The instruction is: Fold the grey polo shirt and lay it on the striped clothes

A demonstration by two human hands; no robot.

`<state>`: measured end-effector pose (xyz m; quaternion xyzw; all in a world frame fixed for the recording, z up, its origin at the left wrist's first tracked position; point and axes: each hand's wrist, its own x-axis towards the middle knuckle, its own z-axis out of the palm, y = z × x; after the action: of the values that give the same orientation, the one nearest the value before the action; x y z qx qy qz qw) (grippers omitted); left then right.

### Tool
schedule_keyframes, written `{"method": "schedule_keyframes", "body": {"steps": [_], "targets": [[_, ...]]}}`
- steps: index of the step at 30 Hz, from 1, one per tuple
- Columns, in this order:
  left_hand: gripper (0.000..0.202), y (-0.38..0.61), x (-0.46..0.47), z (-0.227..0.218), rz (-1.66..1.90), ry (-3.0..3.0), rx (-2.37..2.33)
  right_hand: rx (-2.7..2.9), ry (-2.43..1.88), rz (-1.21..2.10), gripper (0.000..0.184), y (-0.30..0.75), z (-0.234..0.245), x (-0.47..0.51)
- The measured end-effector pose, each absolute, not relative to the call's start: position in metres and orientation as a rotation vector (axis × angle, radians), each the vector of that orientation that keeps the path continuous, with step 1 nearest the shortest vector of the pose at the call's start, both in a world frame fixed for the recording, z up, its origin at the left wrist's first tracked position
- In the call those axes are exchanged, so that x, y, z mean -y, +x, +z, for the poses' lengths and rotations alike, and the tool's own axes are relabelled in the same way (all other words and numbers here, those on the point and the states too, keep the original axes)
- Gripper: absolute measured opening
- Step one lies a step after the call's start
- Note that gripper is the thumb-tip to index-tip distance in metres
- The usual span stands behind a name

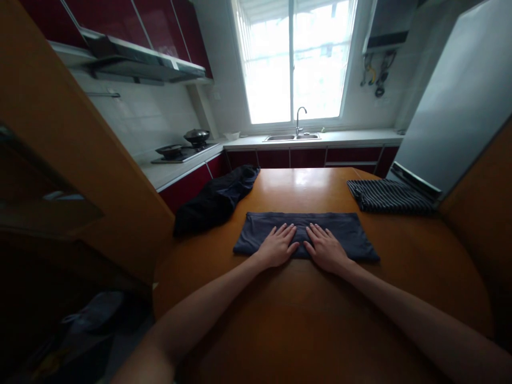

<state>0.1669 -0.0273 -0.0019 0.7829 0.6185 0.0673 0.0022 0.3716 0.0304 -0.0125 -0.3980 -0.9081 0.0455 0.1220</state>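
Observation:
A dark grey-blue garment (344, 234), folded into a flat, wide rectangle, lies on the wooden table (304, 314) in front of me. My left hand (279, 246) rests flat on its middle, fingers spread and pointing away from me. Beside it my right hand (325, 246) lies palm down in the same way, with a small gap of cloth between the two. Neither hand grips anything. What kind of garment it is cannot be made out from the fold.
A crumpled black garment (218, 200) lies at the table's far left edge. On the far right sits a folded striped cloth (390, 196), close to the fridge (452, 101). Beyond the table are a stove with a wok (197, 136) and a counter with a sink (280, 137).

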Motion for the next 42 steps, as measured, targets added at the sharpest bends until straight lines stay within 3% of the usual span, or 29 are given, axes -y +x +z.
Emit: {"method": "schedule_keyframes", "body": {"steps": [9,20,24,29,34,42], "targets": [[0.073,0.108,0.057,0.006,0.107,2.349,-2.047,2.640,-1.312,0.164,0.073,0.430,-0.015,-0.047],[0.071,0.070,0.079,0.008,-0.010,2.225,-2.266,2.519,-1.430,0.140,0.065,0.474,-0.030,-0.056],[0.068,0.091,0.064,0.028,0.127,2.360,-2.307,2.275,-1.452,0.213,0.058,0.476,-0.020,-0.068],[0.059,0.160,0.016,0.042,0.304,2.438,-2.000,1.962,-1.549,0.408,0.050,0.479,0.009,-0.117],[0.053,0.227,-0.041,0.028,0.358,2.369,-1.899,1.716,-1.648,0.707,0.037,0.477,0.031,-0.162],[0.066,0.240,-0.056,0.002,0.282,2.360,-1.930,1.543,-1.665,0.957,0.027,0.489,0.016,-0.157]]}}
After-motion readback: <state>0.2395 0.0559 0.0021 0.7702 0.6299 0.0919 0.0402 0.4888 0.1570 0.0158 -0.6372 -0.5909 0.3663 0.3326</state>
